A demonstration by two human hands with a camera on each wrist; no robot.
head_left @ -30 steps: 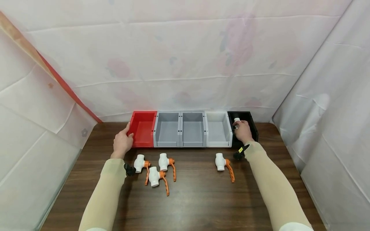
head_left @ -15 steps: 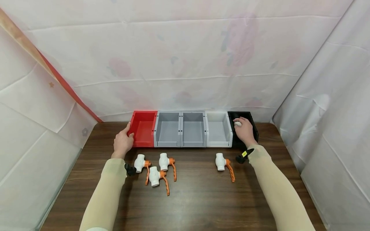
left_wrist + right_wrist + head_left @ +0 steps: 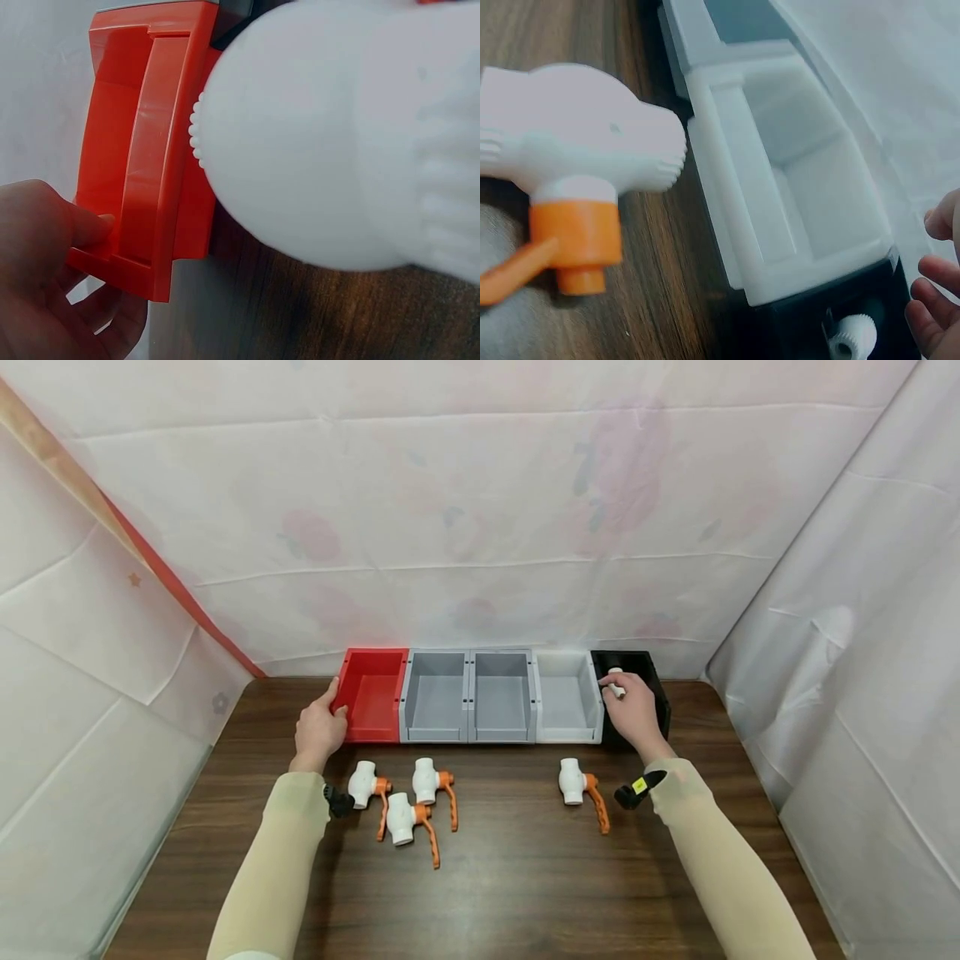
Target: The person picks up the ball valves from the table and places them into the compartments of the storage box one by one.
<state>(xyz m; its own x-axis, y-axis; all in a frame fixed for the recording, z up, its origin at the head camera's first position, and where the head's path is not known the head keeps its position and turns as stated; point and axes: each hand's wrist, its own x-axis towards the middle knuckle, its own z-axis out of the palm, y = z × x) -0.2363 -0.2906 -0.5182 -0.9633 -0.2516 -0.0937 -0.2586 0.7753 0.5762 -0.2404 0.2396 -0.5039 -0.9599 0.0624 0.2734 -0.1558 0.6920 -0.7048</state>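
My left hand (image 3: 318, 731) holds the front left corner of the red bin (image 3: 375, 654); in the left wrist view the thumb of the left hand (image 3: 45, 270) presses on the red bin's (image 3: 135, 150) wall. My right hand (image 3: 633, 708) hovers at the black bin (image 3: 654, 681) with loose fingers. A white valve (image 3: 615, 682) lies in that bin. The right wrist view shows this valve (image 3: 851, 337) apart from the right hand's fingers (image 3: 934, 300). Another white valve with an orange handle (image 3: 573, 781) lies on the table just left of my right wrist.
Two grey bins (image 3: 435, 656) (image 3: 501, 656) and a white bin (image 3: 567, 653) stand in a row between the red and black ones. Three more orange-handled valves (image 3: 362, 783) (image 3: 401, 817) (image 3: 425, 779) lie near my left forearm. White sheets wall the table's back and sides.
The right hand let go of the white valve inside the black bin and drew back toward me. The left hand stayed on the red bin.
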